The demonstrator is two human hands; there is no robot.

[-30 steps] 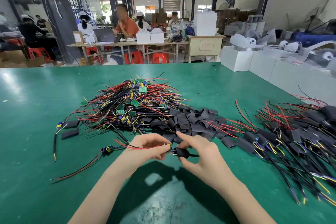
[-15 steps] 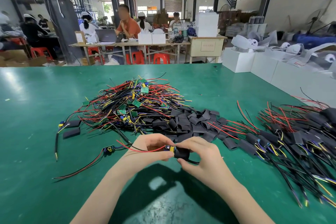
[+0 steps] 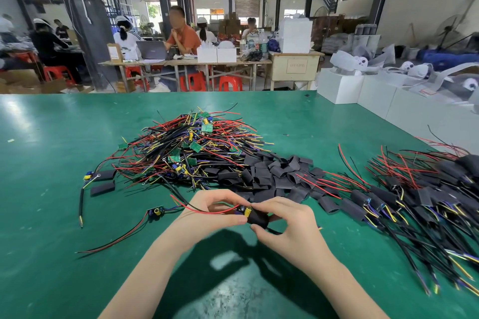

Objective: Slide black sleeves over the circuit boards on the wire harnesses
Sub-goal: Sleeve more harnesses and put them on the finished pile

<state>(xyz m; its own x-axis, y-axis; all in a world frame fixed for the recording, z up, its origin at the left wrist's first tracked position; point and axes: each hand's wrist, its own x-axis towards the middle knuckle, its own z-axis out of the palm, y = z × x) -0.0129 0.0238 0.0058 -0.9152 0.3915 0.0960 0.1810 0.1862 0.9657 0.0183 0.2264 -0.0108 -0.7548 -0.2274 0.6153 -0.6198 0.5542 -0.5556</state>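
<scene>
Black sleeve (image 3: 258, 219) pinched by right hand (image 3: 287, 228) near bench (image 3: 51, 215) front edge | circuit board (image 3: 245, 211) gripped by left hand (image 3: 212, 211), partly sleeved | loose sleeves (image 3: 272, 173) piled mid-bench

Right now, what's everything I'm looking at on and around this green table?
table: one, green, fills the foreground
unsleeved harnesses: a heap, too many to count, red, black and yellow wires with green boards, centre
loose sleeves: a pile, black, right of that heap
stray sleeves: two, black, left of the heap
lone harness: one, red and black wires, left of the hands
sleeved harnesses: a pile, black with red wires, far right
white boxes: several, along the right edge
workers: several, seated at far tables
held sleeve: one, black, between both hands
left hand: holds board and red wire
right hand: pinches the sleeve
</scene>
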